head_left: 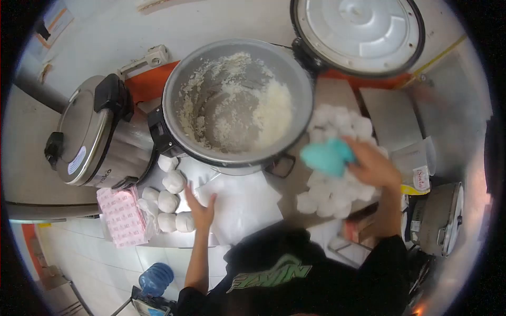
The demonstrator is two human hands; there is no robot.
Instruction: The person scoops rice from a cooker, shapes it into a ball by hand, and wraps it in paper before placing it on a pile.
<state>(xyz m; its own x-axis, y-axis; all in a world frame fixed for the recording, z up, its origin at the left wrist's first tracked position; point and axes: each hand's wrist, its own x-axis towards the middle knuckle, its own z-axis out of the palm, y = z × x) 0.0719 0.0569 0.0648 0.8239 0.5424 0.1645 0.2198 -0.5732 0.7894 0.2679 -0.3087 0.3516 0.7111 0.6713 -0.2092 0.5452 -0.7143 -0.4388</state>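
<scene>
My right hand (371,163) grips a turquoise rice paddle (327,157), slightly blurred, above a pile of white rounded bundles (329,195). My left hand (201,206) has its fingers spread at the left edge of white paper sheets (245,203). Beside it, to the left, lie several white wrapped balls (174,181). In front of me stands an open rice cooker pot (240,157); cooked rice (275,113) is heaped on its right side, with loose grains stuck to the wall and bottom.
The cooker's raised lid (363,31) is at the back right. A closed rice cooker (108,139) stands on the left, near a pink printed packet (122,217). A clear plastic container (416,158) and a metal pot (440,221) are on the right. A blue water bottle (156,279) is below left.
</scene>
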